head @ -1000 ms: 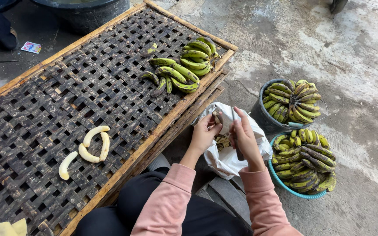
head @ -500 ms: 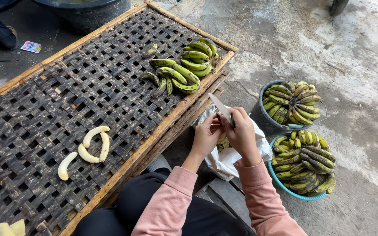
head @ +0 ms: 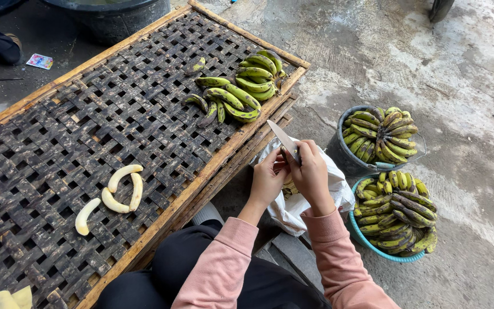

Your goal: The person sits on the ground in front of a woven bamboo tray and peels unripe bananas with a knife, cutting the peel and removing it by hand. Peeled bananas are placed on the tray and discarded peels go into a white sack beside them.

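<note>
Since the earlier frame, the knife (head: 284, 140) has been raised in the clenched right hand (head: 310, 171). A banana (head: 289, 187) is gripped by the left hand (head: 269, 180) over the white bag (head: 293, 209); peeling seems underway, needing a careful cut.

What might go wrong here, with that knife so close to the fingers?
1. The knife in the right hand points up, right beside the left hand; a slip might nick a finger.
2. Both hands work over the white bag, not the woven tray, so a dropped piece could land in the bag.
3. The blue basket is heaped with bananas; a nudge of the elbow might spill some.
</note>
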